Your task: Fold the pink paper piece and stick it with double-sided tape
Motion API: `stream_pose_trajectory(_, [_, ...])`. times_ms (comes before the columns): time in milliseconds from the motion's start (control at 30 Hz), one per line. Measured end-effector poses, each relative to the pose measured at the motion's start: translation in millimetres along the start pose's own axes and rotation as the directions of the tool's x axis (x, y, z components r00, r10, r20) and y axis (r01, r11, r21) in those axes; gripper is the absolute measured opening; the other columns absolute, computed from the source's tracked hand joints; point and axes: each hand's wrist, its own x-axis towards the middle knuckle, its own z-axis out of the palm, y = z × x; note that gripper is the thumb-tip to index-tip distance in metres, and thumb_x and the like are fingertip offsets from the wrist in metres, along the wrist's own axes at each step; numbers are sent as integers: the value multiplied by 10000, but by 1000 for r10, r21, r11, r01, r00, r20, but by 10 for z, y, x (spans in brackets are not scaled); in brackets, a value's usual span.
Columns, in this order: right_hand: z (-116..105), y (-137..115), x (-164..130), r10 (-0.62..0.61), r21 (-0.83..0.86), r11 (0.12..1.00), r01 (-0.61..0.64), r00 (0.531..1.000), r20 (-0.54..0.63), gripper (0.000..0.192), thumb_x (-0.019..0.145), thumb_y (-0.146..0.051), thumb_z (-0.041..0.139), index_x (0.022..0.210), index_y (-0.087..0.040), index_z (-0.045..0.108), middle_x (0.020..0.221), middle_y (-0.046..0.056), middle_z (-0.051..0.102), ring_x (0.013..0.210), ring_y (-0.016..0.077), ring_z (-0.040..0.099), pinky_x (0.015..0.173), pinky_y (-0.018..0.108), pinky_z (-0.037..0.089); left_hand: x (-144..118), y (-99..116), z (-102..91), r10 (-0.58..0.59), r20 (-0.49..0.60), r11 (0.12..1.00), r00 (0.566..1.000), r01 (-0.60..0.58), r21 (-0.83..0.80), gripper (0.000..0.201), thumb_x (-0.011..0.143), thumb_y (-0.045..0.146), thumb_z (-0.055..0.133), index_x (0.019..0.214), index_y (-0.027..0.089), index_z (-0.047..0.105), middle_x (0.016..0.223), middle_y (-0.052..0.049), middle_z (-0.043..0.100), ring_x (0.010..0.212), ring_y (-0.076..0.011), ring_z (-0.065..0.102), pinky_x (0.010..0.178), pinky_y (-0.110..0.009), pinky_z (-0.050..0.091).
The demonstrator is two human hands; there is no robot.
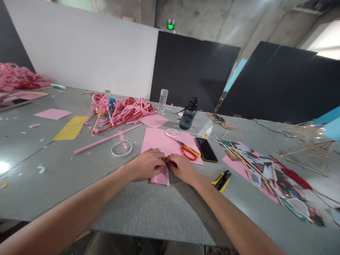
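Head view. Folded pink paper point(158, 179): on grey table point(140, 212), under both hands, near side of larger pink sheet point(155, 139). Left hand point(150, 163): fingers curled over folded pink paper, touching; whether pinching, cannot tell. Right hand point(183, 169): thumb and fingertips drawn together at its right side; whether grasping, cannot tell. On larger pink sheet: small tape roll point(172, 136), red-and-yellow scissors point(183, 144). Beyond right wrist: yellow-and-black cutter point(222, 181). Beside sheet, right: phone point(207, 150). Left: wider tape roll point(121, 154).
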Motion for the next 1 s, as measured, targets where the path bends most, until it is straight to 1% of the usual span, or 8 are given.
stream_pose_trajectory(233, [6, -5, 0, 13, -4, 1000, -13, 1000, 2, 217, 850, -54, 545, 918, -196, 694, 925, 43, 729, 835, 174, 657, 767, 267, 453, 7, 18, -11, 4, 6, 999, 1000, -4, 43, 101, 884, 171, 606, 870, 213, 697, 935, -31, 635, 999, -209, 570, 938, -347, 427])
stream_pose_trajectory(500, [5, -10, -3, 21, 0, 1000, -21, 1000, 6, 201, 861, -64, 540, 907, -198, 682, 919, 42, 726, 830, 173, 656, 755, 263, 453, 10, 21, -7, 0, 11, 1000, 1000, 0, 27, 105, 891, 178, 595, 844, 208, 684, 919, -30, 625, 979, -200, 571, 924, -341, 429])
stream_pose_trajectory(767, [-13, -21, 7, -22, -24, 999, 23, 999, 28, 202, 865, -54, 529, 888, -196, 672, 906, 42, 718, 838, 175, 643, 752, 263, 444, 13, 13, 7, 4, 19, 999, 1000, -5, 42, 114, 892, 174, 582, 870, 218, 685, 923, -24, 631, 968, -202, 579, 911, -346, 424])
stream_pose_trajectory(1000, [-4, -3, -1, -15, -40, 999, 16, 1000, 21, 178, 876, -71, 530, 886, -195, 657, 899, 38, 708, 832, 172, 639, 747, 262, 441, 15, 23, -2, -4, 20, 998, 1000, 3, 56, 102, 893, 179, 585, 852, 211, 673, 915, -22, 629, 966, -201, 583, 915, -341, 427])
